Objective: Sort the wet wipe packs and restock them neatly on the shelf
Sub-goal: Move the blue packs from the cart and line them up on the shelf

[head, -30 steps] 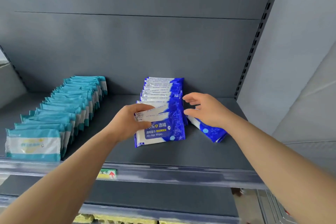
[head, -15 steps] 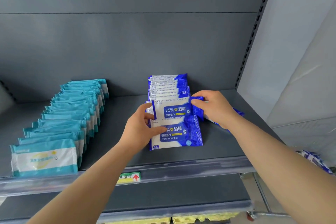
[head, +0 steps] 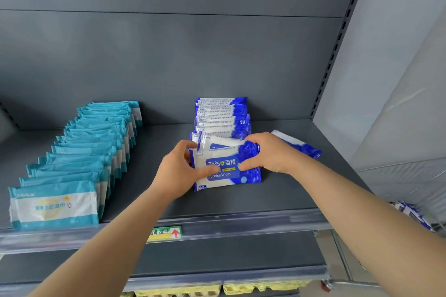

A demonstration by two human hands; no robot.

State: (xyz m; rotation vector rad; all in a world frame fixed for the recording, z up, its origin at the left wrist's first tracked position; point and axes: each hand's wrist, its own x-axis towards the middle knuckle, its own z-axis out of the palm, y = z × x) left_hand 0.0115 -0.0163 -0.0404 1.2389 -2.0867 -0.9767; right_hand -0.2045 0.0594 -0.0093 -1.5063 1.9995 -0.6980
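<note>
On the left of the shelf (head: pixel 277 198), the teal row (head: pixel 79 159) is standing in the same slanted line as half a second ago, its front pack at the shelf lip. Below the lip, the arrow label (head: pixel 166 232) is showing in the price rail.

Our left hand (head: pixel 179 171) is gripping the left edge of the front pack (head: pixel 226 167), thumb across its printed face. Earlier this hand was steadying two packs staggered one above the other; now we are squaring them together at the head of the blue row (head: pixel 220 116).

Our right hand (head: pixel 268 153) is pinching the front pack's right edge, having come down from the pack behind it. Behind that wrist, a loose pack (head: pixel 299 144) is lying flat and more of it is showing. More packs (head: pixel 414 214) are sitting low at far right.
</note>
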